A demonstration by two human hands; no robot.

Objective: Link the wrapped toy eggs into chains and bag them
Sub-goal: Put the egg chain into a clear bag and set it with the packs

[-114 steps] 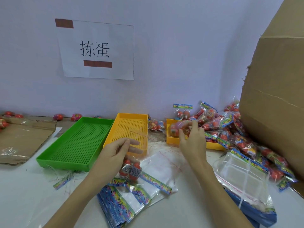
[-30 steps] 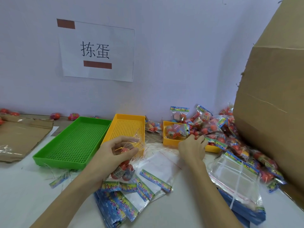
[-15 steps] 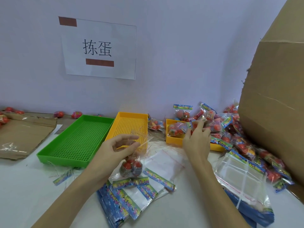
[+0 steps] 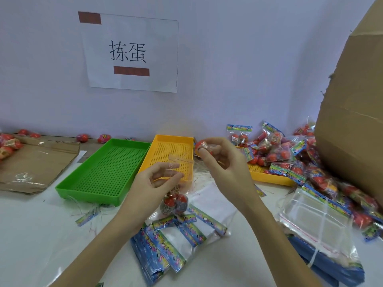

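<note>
While right hand (image 4: 222, 162) pinches wrapped egg (image 4: 200, 146), left hand (image 4: 153, 185) dangles chain (image 4: 175, 203)

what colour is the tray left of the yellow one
Green, with a perforated grid floor; the head view shows it clearly, beside the yellow tray.

I see glossy clear film on the wrapped eggs (image 4: 175, 204), perforated matt-looking plastic in the green tray (image 4: 103, 172), rough brown cardboard box (image 4: 356, 121), and a smooth white table (image 4: 31, 235), probably laminate.
</note>
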